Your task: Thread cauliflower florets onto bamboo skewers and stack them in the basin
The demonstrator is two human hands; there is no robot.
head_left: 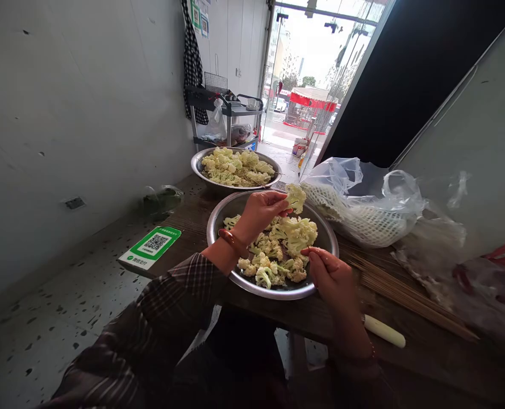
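My left hand point(266, 213) pinches a pale cauliflower floret point(295, 199) above the far side of a wide metal basin point(215, 227). My right hand point(329, 272) is closed in a pinch at the basin's right side; what lies between its fingertips is too small to make out. Just beyond those fingertips is a larger cauliflower piece point(300, 234), and I cannot tell whether it touches them. Several more cauliflower florets point(273, 264) lie in the basin. A bundle of thin wooden skewers point(409, 292) rests on the table right of my right hand.
Behind stands a second metal basin point(196, 166) heaped with cauliflower. A white-handled tool point(384, 330) lies by my right wrist. Plastic bags with white foam netting point(371, 224) fill the table's right back. A green QR-code sign point(152, 247) sits at the left edge. A cart point(229, 111) stands beyond.
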